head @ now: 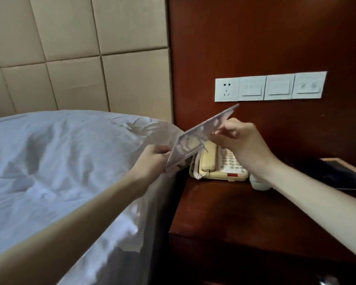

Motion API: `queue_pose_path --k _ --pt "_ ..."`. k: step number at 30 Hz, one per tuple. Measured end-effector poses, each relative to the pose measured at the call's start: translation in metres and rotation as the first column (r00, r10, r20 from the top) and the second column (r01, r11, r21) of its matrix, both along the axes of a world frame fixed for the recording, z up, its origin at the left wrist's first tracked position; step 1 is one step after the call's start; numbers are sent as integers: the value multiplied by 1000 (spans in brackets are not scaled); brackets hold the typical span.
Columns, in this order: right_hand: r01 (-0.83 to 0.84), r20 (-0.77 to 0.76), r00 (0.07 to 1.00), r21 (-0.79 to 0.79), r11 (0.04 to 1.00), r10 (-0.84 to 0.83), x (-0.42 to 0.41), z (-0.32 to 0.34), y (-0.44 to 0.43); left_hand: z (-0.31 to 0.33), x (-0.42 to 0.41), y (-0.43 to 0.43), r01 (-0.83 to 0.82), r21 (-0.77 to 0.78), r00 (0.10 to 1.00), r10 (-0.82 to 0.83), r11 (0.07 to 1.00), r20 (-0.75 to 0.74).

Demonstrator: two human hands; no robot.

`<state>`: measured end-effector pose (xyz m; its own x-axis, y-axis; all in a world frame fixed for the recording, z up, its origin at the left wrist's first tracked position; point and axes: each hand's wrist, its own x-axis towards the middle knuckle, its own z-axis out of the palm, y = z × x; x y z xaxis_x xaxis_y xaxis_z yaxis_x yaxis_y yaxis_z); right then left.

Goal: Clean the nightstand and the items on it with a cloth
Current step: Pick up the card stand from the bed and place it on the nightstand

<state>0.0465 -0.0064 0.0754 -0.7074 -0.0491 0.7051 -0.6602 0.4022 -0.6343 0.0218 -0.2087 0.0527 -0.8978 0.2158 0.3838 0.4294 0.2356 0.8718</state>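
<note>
1 flat card point(190, 144) held tilted over 1 phone point(220, 163) w/ 2 hands: L hand point(152, 161) grips low end, R hand point(243, 140) pinches top edge. Phone at back of nightstand point(224, 208), next to bed point(60, 161). 4 wall plates point(269, 87) above.

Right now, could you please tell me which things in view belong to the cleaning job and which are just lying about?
For the job: nightstand, phone, card held by the left hand and right hand. No cloth is plainly in view.

Just there: bed, padded headboard, wall switches.
</note>
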Motion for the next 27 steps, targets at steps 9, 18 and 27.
queue_pose_path --k 9,18,27 --pt "171 147 976 -73 982 -159 18 -28 116 -30 -12 131 215 226 920 -275 950 281" --pt "475 194 874 -147 868 -445 23 -48 205 -38 -8 223 363 84 905 -372 928 207" --pt "516 300 848 -276 811 -437 -21 -55 239 -28 -59 268 141 -203 957 -186 969 -224"
